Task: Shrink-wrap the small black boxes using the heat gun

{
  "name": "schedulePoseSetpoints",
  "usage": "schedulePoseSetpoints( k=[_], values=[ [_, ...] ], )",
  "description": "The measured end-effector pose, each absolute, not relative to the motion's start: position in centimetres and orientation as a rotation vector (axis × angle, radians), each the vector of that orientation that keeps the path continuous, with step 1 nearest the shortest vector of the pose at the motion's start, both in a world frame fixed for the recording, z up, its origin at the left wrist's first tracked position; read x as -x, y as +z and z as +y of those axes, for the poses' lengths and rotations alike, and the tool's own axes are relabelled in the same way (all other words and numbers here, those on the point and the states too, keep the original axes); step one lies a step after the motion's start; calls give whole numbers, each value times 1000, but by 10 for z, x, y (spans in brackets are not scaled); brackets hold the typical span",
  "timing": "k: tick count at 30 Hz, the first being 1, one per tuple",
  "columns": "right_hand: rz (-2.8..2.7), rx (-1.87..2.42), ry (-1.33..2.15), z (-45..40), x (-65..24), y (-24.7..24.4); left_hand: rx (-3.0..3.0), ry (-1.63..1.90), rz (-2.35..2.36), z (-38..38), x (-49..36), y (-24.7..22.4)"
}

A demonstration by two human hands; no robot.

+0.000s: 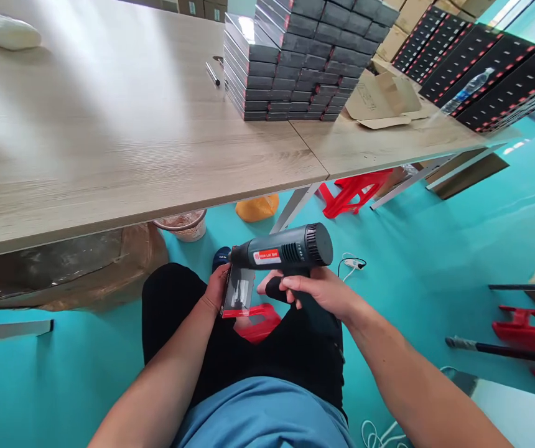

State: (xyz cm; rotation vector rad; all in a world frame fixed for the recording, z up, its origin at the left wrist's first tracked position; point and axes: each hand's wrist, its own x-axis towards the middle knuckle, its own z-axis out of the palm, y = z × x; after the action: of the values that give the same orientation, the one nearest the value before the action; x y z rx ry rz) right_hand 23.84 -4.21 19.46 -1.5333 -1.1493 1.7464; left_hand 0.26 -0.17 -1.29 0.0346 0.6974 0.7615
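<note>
My right hand (318,289) is wrapped round the handle of a dark heat gun (283,247) with a red label on its side. The gun lies level above my lap, its nozzle pointing left. My left hand (217,285) grips the left edge of a flat black and red box (238,292) with a glossy face. The nozzle tip is over the upper edge of this box, close to my left fingers; whether they touch is unclear.
Above my lap stands a wooden table (155,143) with stacked dark boxes (300,68), a pen (212,74) and flattened cardboard (384,99). Below are a waste bin (186,227), a yellow bag (257,208) and a red stool (356,191). Cables (354,264) lie on the floor.
</note>
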Motion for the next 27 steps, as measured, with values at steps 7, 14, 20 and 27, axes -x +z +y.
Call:
schedulePoseSetpoints(
  k=[7,14,20,27],
  values=[
    [-1249,1478,1880,-43,-237,200,-53,777,749,-2,-1,-23],
    [-1257,1624,1678,-40,-260,185,-41,765,656,-2,0,-13],
    [-1271,1688,2013,-83,-274,180,-29,834,643,1,-1,-18],
    [-1152,1736,1902,-104,-272,171,-33,851,678,3,0,-16]
  ],
)
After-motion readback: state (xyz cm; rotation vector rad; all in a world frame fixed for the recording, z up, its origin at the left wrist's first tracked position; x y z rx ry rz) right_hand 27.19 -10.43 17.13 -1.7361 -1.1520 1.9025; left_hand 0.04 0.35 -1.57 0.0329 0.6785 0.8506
